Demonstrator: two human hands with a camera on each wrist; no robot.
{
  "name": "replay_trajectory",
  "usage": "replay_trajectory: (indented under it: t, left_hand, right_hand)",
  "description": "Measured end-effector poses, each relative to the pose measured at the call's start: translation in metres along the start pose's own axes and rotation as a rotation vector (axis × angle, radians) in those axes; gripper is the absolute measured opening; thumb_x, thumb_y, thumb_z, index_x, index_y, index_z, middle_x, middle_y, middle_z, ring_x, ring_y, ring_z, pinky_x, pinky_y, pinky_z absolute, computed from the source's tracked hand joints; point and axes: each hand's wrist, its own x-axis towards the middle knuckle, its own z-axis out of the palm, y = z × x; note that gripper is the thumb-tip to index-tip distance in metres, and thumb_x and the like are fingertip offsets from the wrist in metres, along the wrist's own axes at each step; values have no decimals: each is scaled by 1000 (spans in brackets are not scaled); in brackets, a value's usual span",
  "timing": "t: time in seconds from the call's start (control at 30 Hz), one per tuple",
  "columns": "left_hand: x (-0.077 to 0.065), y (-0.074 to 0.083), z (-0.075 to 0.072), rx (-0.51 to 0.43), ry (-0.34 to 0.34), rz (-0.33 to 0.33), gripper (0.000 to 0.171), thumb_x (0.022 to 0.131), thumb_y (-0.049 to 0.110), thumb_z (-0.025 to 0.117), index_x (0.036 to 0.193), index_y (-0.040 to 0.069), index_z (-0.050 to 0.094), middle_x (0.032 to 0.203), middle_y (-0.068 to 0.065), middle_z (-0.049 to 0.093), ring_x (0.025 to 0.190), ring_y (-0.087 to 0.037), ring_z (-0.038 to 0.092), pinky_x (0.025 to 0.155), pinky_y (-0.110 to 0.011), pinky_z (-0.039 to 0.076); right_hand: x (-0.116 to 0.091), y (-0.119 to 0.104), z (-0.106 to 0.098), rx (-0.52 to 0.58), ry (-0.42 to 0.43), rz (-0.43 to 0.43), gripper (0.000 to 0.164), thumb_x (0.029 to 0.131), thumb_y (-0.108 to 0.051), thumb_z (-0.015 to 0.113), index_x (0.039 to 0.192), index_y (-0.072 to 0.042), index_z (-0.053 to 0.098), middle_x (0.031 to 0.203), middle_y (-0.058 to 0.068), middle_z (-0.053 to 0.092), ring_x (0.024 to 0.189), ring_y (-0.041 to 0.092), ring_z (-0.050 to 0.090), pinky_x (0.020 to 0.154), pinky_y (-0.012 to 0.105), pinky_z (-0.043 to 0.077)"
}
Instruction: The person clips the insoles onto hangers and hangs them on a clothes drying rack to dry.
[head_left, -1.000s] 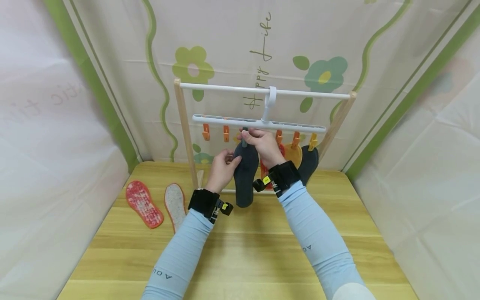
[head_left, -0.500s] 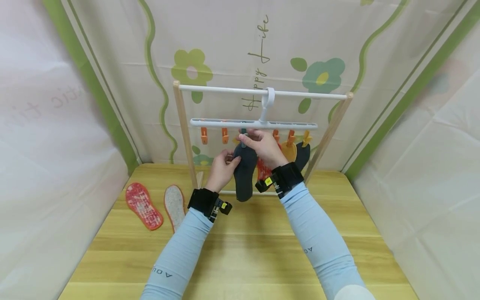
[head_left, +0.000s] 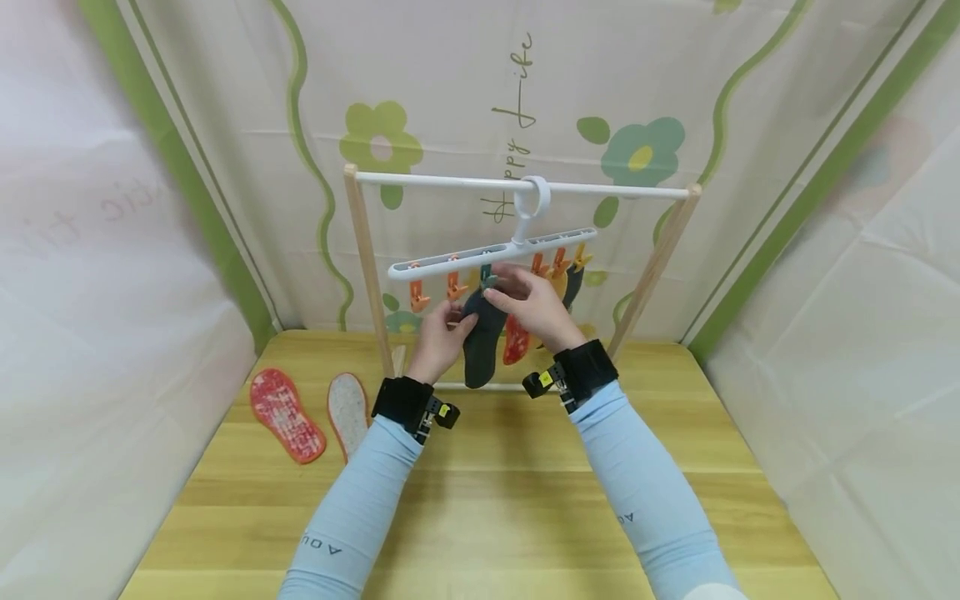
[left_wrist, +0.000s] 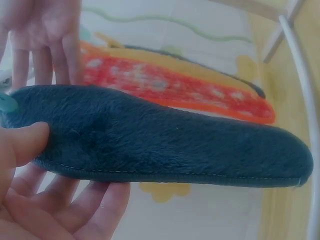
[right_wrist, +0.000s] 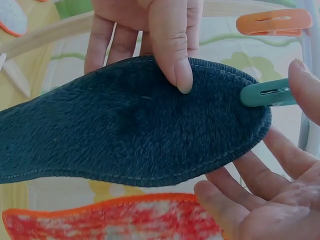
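Note:
A dark blue plush insole [head_left: 482, 354] hangs from a teal clip [right_wrist: 260, 95] on the white clip hanger [head_left: 441, 264]. My left hand [head_left: 437, 340] pinches the insole by its edge, thumb on the plush face and fingers behind, as the left wrist view shows. My right hand [head_left: 542, 308] is at the clip. In the right wrist view its thumb overlaps the clip's end, while the fingers [right_wrist: 257, 172] spread loosely behind the insole. The clip's teal tip [right_wrist: 248, 96] bites over the insole's rounded end.
Right along the hanger hang a red-and-white insole [head_left: 516, 342], an orange one and a dark one, partly hidden. Orange clips [head_left: 417, 297] dangle at its left end. A wooden-post rack [head_left: 367, 267] carries the hanger. Red [head_left: 288, 417] and grey [head_left: 348, 408] insoles lie on the table.
The hanger has turned, its left end swinging nearer and its right end farther back. The hung insoles swung with it. My right thumb has slid down the clip, and its fingers have loosened.

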Motion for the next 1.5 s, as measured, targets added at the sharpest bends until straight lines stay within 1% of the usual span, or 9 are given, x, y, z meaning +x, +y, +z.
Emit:
replay_trajectory:
  t: [0.1,0.27,0.47,0.7,0.9,1.07,1.2,1.37,1.5]
  left_hand:
    - [-1,0,-1,1,-1,9,26,100,19,63,118,0,60,116,-15,63,109,-28,60,90,-41,53]
    - [-5,0,-1,10,-9,3,30,100,22,62,121,1,58,118,-15,63,111,-28,60,91,-41,52]
    - [-6,0,0,0,-5,38,25,99,19,63,115,0,61,113,-14,64,107,-27,61,90,-40,52]
    - [-9,-2,0,-4,-9,27,23,99,19,64,114,3,61,110,-13,65,103,-26,62,86,-38,53]
    - [-11,-4,-3,-6,-28,14,23,98,19,66,114,3,61,108,-13,65,100,-26,62,85,-39,53]
    - [-12,-9,-5,1,-36,19,22,97,17,67,112,2,61,109,-14,65,103,-26,61,89,-39,52]
    - [-14,-13,-8,13,-38,-2,27,97,20,67,116,3,60,112,-14,64,107,-27,60,91,-40,51]
    - [-18,-16,-12,3,-46,-37,32,97,24,67,121,4,59,118,-13,63,112,-26,59,94,-40,50]
    - [-21,-21,-14,-6,-50,-40,34,98,25,66,124,5,58,120,-12,62,114,-25,58,95,-39,50]
  right_hand:
    - [-5,3,-2,-9,8,-16,50,94,-34,70,140,-18,56,133,8,60,121,24,56,98,45,48]
    - [-11,11,-7,21,6,-15,49,96,-33,67,140,-14,56,133,9,60,121,23,56,98,43,49]
    - [-19,11,-12,43,2,-20,49,97,-29,66,140,-8,55,135,11,59,124,25,55,100,43,48]
    - [-29,8,-21,35,28,-11,47,98,-24,65,140,-5,54,133,16,60,122,28,57,101,43,47]
    - [-40,16,-30,20,48,-25,49,98,-29,66,139,-5,55,131,15,60,122,26,56,103,43,45]
    - [-51,22,-37,-6,69,-3,52,97,-33,66,138,-5,55,131,13,60,122,25,56,104,43,44]
    - [-59,29,-41,-32,82,8,53,97,-35,66,139,-6,55,132,14,60,123,25,55,105,44,43]
    - [-73,34,-45,-27,81,26,47,100,-27,63,139,-2,53,135,20,57,125,29,53,107,46,41]
    - [-89,26,-45,-43,84,59,42,101,-18,59,138,1,52,134,24,56,125,33,53,106,47,40]
